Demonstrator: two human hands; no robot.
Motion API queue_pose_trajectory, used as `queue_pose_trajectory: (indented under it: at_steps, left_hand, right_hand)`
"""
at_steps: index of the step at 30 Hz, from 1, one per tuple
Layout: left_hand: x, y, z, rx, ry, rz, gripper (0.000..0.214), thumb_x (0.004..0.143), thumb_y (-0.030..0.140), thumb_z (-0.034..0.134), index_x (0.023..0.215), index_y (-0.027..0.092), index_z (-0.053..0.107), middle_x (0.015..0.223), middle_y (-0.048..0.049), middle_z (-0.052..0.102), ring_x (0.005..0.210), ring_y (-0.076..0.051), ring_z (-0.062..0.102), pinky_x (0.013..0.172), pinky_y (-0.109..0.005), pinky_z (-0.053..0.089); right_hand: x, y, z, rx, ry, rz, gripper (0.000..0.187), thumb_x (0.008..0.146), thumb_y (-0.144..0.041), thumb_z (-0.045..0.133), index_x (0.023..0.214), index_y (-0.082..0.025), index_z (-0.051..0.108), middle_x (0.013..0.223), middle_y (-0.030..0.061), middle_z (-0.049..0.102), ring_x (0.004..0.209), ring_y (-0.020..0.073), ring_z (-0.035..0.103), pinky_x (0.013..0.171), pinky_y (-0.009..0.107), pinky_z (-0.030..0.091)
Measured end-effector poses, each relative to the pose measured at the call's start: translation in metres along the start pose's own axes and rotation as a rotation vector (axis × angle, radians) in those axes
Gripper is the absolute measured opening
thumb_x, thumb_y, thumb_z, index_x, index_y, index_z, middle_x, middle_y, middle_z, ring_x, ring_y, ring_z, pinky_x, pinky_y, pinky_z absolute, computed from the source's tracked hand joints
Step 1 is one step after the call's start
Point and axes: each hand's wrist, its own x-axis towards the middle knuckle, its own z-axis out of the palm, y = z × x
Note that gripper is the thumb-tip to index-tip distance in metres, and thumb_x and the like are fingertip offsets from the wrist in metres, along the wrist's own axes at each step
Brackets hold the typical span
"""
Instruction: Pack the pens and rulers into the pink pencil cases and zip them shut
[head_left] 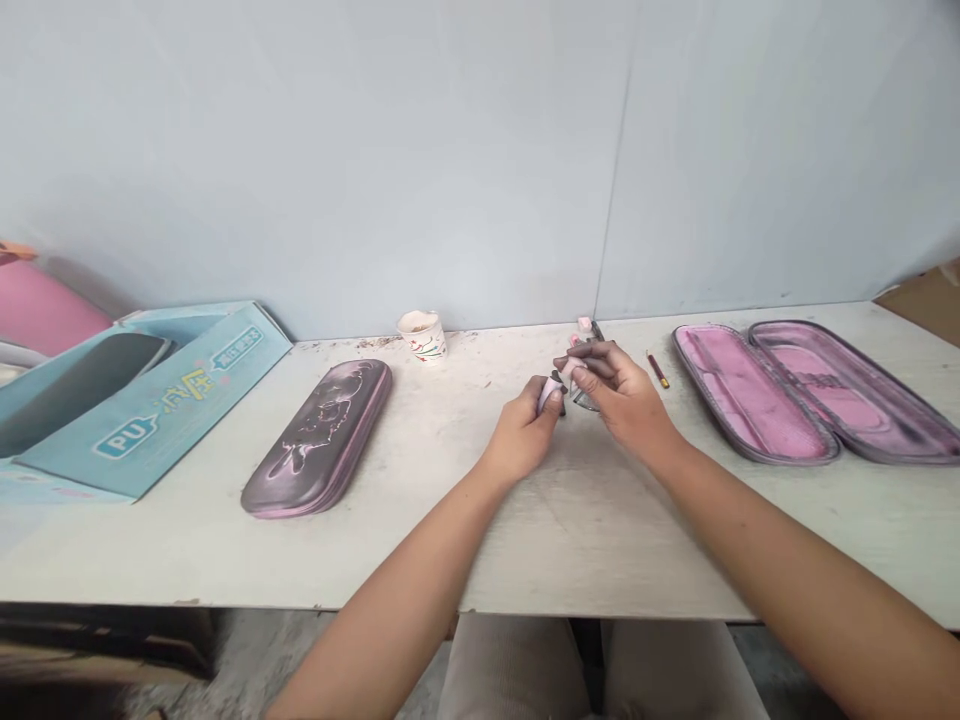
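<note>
My left hand [521, 432] and my right hand [619, 395] meet above the middle of the table, both pinching a small pink-and-metal drawing compass [574, 375]. Its metal legs hang below my right fingers, and my fingers hide much of it. A short red pencil [658, 370] lies just beyond my right hand. Farther right, an open pencil case [814, 395] shows its pink lining. A closed pencil case [316, 438] with a dark, pink-edged cover lies to the left of my hands.
The scuffed white table [600, 540] stands against a pale wall, and its front edge runs just beyond my forearms. A paper cup [422, 336] stands at the back. A blue cardboard box [142, 400] sits at the left end, with a pink roll [45, 310] behind it.
</note>
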Motion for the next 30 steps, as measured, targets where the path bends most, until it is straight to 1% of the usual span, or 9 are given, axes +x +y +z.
queue_pose_trajectory:
  at_steps: [2,4,8,14,18,21,24,27,30]
  left_hand:
    - [0.001,-0.004,-0.001,0.123,-0.096,0.081,0.019,0.083,0.037,0.049,0.080,0.018,0.053,0.058,0.0034,0.046,0.054,-0.010,0.041,0.055,-0.021,0.033]
    - [0.002,-0.006,-0.002,0.209,-0.147,0.124,0.023,0.086,0.040,0.043,0.085,0.018,0.051,0.059,0.0036,0.045,0.055,-0.010,0.040,0.056,-0.022,0.034]
    - [0.003,-0.009,-0.004,0.299,-0.185,0.159,0.026,0.088,0.042,0.037,0.091,0.018,0.047,0.061,0.0040,0.043,0.056,-0.010,0.040,0.058,-0.023,0.035]
    - [0.002,-0.012,-0.003,0.301,-0.186,0.166,0.025,0.089,0.039,0.035,0.096,0.019,0.046,0.064,0.0029,0.046,0.057,-0.010,0.042,0.059,-0.024,0.035]
    - [0.002,-0.016,-0.002,0.259,-0.185,0.175,0.024,0.088,0.039,0.037,0.096,0.019,0.047,0.068,0.0021,0.048,0.058,-0.010,0.043,0.058,-0.023,0.035]
    - [0.001,-0.017,-0.001,0.193,-0.177,0.167,0.024,0.088,0.039,0.038,0.095,0.019,0.048,0.068,0.0019,0.049,0.059,-0.010,0.044,0.057,-0.022,0.036]
    - [0.000,-0.017,0.000,0.069,-0.159,0.138,0.024,0.087,0.040,0.041,0.096,0.020,0.050,0.066,0.0022,0.048,0.058,-0.010,0.044,0.057,-0.021,0.037]
    - [-0.002,-0.013,0.001,-0.067,-0.132,0.099,0.024,0.085,0.041,0.046,0.094,0.020,0.051,0.063,0.0031,0.048,0.054,-0.008,0.043,0.054,-0.019,0.036]
    - [-0.004,-0.005,0.002,-0.205,-0.090,0.023,0.023,0.080,0.041,0.054,0.088,0.019,0.051,0.059,0.0050,0.045,0.048,-0.006,0.038,0.048,-0.017,0.033]
  right_hand:
    - [-0.002,0.002,0.003,0.010,-0.021,0.009,0.023,0.080,-0.037,0.057,0.097,-0.022,0.053,0.101,0.0051,0.066,0.101,0.0167,0.060,0.092,0.039,0.047]
    - [-0.003,0.003,0.004,0.012,-0.019,0.015,0.022,0.079,-0.036,0.057,0.096,-0.022,0.054,0.099,0.0045,0.067,0.100,0.0168,0.061,0.092,0.040,0.046]
    - [-0.003,0.005,0.004,0.060,-0.002,0.035,0.020,0.078,-0.036,0.060,0.093,-0.022,0.055,0.096,0.0039,0.068,0.098,0.0169,0.062,0.090,0.040,0.047]
    - [-0.005,0.007,0.004,0.074,-0.006,0.033,0.020,0.078,-0.037,0.060,0.091,-0.023,0.055,0.096,0.0041,0.069,0.099,0.0176,0.062,0.088,0.039,0.048]
    - [-0.006,0.008,0.003,0.055,-0.008,0.019,0.019,0.078,-0.036,0.061,0.091,-0.023,0.054,0.099,0.0042,0.069,0.098,0.0171,0.062,0.089,0.039,0.047]
    - [-0.006,0.009,0.004,0.034,-0.029,0.012,0.018,0.079,-0.036,0.061,0.090,-0.023,0.054,0.106,0.0045,0.067,0.104,0.0178,0.060,0.092,0.041,0.045]
    - [-0.007,0.011,0.007,-0.026,-0.075,-0.040,0.016,0.080,-0.036,0.058,0.089,-0.023,0.055,0.112,0.0040,0.065,0.117,0.0171,0.051,0.101,0.042,0.037]
    - [-0.007,0.012,0.009,-0.048,-0.123,-0.073,0.016,0.084,-0.039,0.053,0.088,-0.024,0.056,0.116,0.0031,0.063,0.124,0.0156,0.044,0.107,0.041,0.029]
    - [-0.008,0.008,0.009,-0.012,-0.159,-0.053,0.022,0.086,-0.042,0.048,0.096,-0.026,0.058,0.124,0.0026,0.058,0.124,0.0165,0.043,0.105,0.042,0.031]
